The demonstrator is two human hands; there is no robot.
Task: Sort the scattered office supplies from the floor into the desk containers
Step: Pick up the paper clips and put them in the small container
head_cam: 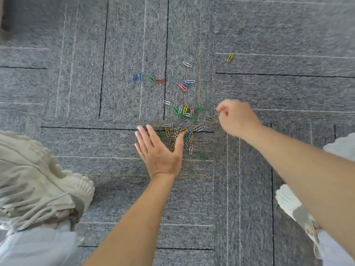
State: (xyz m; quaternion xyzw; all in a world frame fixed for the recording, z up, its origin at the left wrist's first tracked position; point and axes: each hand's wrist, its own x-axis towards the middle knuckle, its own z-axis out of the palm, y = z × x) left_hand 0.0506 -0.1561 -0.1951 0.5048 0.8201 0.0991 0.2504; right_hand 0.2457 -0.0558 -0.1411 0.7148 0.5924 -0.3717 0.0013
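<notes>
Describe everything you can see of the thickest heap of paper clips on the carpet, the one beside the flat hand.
The heap of paper clips is a loose tangle of small wire clips, coated yellow, blue, green and white. They lie flat and crisscrossed on the grey carpet, across a black seam line. The left hand lies flat at its left edge, thumb over some clips. Looser clips trail away beyond it.

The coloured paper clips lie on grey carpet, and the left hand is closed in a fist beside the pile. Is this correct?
Not quite. The head view shows the left hand open, fingers straight, beside the pile of paper clips, not in a fist. The clips do lie on grey carpet.
</notes>
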